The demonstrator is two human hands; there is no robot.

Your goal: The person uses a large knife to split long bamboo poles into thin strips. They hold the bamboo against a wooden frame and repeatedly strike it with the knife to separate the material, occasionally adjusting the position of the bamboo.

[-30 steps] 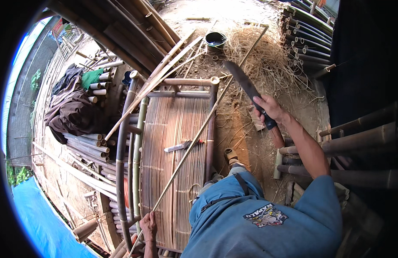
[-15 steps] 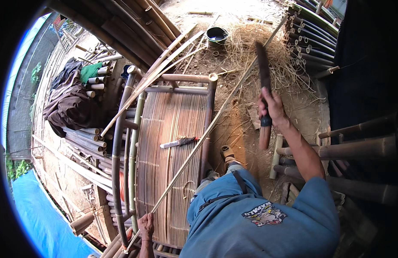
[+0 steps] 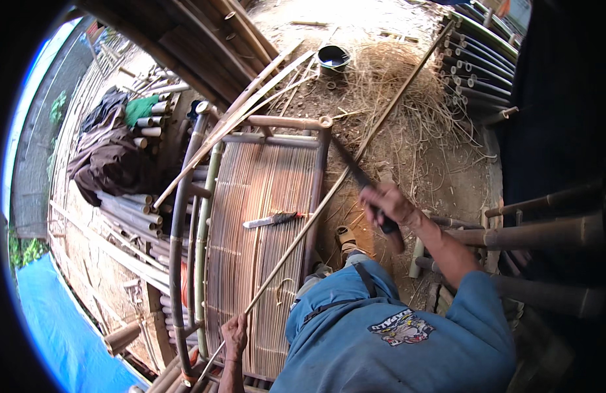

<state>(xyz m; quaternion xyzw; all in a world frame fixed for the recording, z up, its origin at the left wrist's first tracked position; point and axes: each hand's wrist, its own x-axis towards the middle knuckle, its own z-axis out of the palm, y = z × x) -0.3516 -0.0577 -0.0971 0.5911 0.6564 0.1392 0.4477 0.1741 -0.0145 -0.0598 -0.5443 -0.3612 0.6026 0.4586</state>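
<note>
My left hand (image 3: 235, 335) grips the near end of a long thin bamboo pole (image 3: 375, 126) that runs diagonally up to the far right across a slatted bamboo frame (image 3: 264, 216). My right hand (image 3: 386, 204) is shut on the handle of a long dark machete (image 3: 353, 167). Its blade meets the pole just past the frame's right rail. A small knife (image 3: 271, 220) lies on the slats in the middle of the frame.
Dry straw and shavings (image 3: 395, 92) cover the ground beyond, with a dark bowl (image 3: 333, 57) behind. Stacked bamboo poles (image 3: 129, 216) lie at left, more (image 3: 473, 59) at far right. Dark cloth (image 3: 103, 157) is heaped at left and a blue tarp (image 3: 51, 314) at lower left.
My right hand has swung the machete down from raised over the straw onto the pole beside the frame. The left hand keeps its hold on the pole's near end.
</note>
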